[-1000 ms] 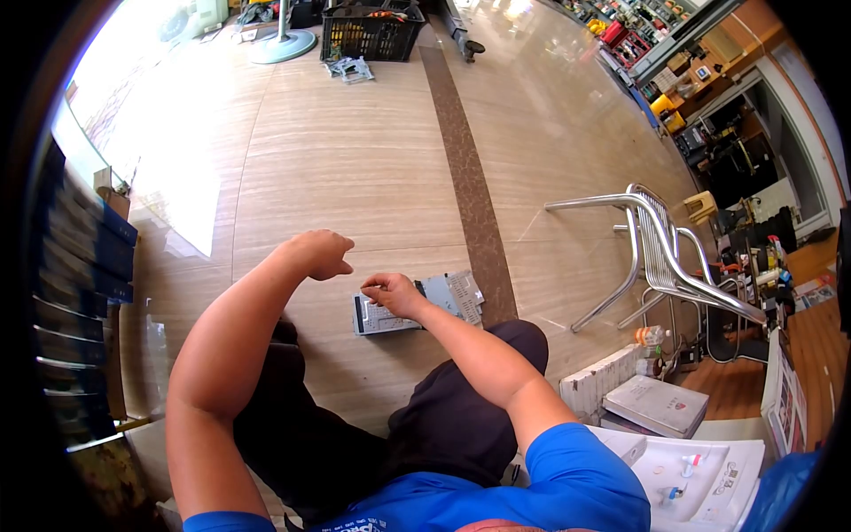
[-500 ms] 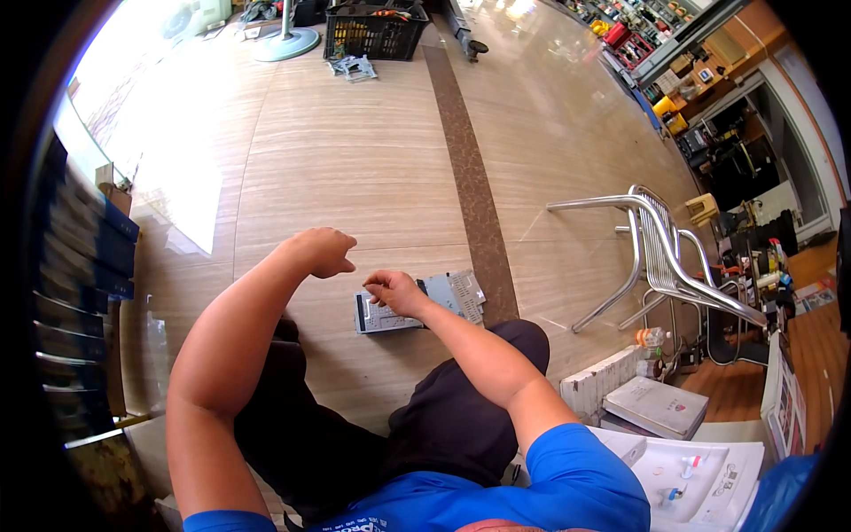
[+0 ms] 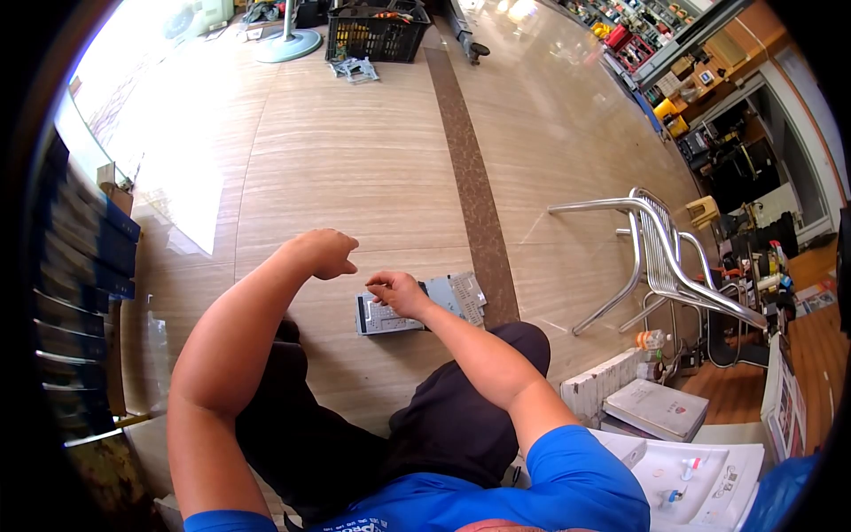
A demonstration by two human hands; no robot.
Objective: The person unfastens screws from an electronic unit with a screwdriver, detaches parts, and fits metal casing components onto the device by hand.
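Your metal unit (image 3: 444, 296) lies flat on the floor (image 3: 355, 168) under and to the right of your right hand (image 3: 397, 293); the level tiles probably keep it steady without a grip. That hand is palm-down over it, fingers bent and tips drawn close together, perhaps for fine work, though you cannot tell from here whether they touch the casing or pinch something small. Your left hand (image 3: 330, 254) hangs ahead and to the left, past the unit's left end, with the thumb apart from the curled fingers; whether it holds anything is hidden.

Your right hand covers part of the unit's top, and your right knee (image 3: 521, 346) sits close on the near right side, which likely limits room there. The brown floor strip (image 3: 470, 168) runs just beside the unit's right end.

Well to the right of your hands stands a chrome chair (image 3: 656, 248), with a bottle (image 3: 652, 340) and a thick book (image 3: 658, 408) nearer your body. Far ahead are a black crate (image 3: 376, 37) and loose metal pieces (image 3: 356, 70).
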